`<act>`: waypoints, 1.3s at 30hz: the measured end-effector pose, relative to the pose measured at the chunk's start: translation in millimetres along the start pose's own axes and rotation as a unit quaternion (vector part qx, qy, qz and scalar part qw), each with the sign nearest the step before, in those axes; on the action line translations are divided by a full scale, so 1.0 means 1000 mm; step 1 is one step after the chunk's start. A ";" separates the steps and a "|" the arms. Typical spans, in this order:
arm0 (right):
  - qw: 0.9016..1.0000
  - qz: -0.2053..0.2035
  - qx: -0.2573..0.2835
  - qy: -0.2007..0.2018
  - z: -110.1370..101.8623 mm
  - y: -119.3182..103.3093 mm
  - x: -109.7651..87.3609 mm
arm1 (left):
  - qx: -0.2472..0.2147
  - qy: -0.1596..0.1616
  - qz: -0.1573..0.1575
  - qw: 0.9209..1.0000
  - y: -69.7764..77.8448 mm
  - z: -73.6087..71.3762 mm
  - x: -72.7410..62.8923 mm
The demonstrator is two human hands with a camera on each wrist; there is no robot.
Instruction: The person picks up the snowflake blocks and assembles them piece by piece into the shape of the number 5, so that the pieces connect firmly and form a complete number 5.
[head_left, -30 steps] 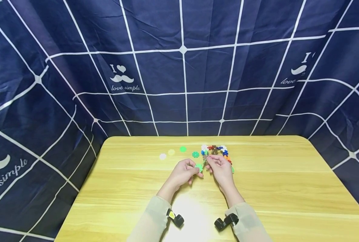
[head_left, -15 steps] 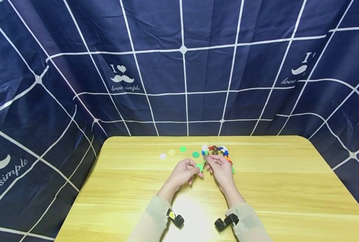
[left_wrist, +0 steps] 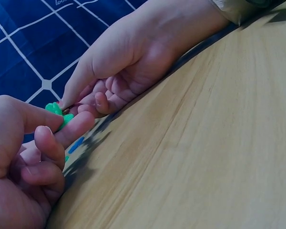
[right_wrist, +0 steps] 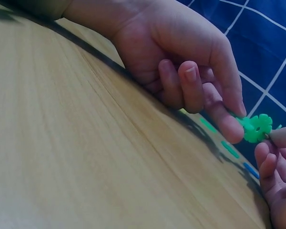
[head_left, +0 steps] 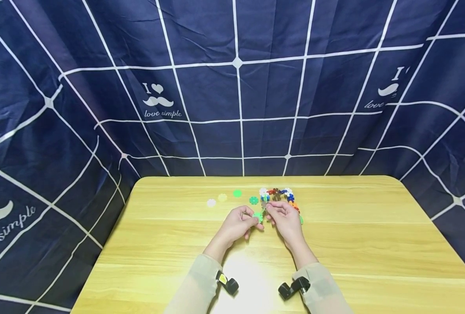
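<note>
My left hand (head_left: pixel 237 223) pinches a bright green flower-shaped snowflake disc (right_wrist: pixel 258 128) between thumb and fingers, a little above the table. To its right, my right hand (head_left: pixel 288 220) pinches the near left end of a chain of linked snowflake discs (head_left: pixel 289 191). That chain runs in an arch of white, red, brown, blue and orange pieces, with a green one at its right end, partly behind the right hand. Both hands' fingertips meet closely at the green disc. The right thumb and fingers hide most of the piece they pinch.
Loose snowflake discs lie left of the chain on the wooden table (head_left: pixel 169 244): a dark green disc (head_left: pixel 253 200), a bright green disc (head_left: pixel 237 193), a pale yellow disc (head_left: pixel 222 197) and a white disc (head_left: pixel 211 203). A blue grid-patterned curtain (head_left: pixel 201 96) stands behind the table.
The right hand's fingertips and the chain have shifted slightly left, towards the green disc. The left hand stays almost where it was, still holding that disc.
</note>
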State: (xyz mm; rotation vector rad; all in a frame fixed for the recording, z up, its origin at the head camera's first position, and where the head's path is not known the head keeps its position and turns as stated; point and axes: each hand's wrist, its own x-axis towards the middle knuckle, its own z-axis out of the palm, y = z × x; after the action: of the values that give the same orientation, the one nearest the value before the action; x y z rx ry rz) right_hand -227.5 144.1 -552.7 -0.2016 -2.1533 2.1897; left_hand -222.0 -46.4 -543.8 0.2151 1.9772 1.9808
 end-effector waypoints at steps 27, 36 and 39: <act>1.000 -0.009 0.004 -0.022 0.000 -0.003 -0.003 | -0.014 -0.018 0.021 1.000 0.001 0.000 -0.002; 0.999 -0.032 -0.009 -0.002 0.002 -0.001 -0.005 | 0.029 -0.031 0.029 0.999 0.000 0.001 0.000; 0.999 -0.024 -0.022 -0.014 0.001 -0.002 -0.004 | 0.037 -0.015 0.027 0.999 0.000 -0.001 -0.001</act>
State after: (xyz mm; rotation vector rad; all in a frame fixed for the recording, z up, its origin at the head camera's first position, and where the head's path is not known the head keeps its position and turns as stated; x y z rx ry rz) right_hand -223.7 142.8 -550.1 -0.1222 -2.1974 2.1344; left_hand -221.6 -47.5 -543.3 0.3190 2.0487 1.9266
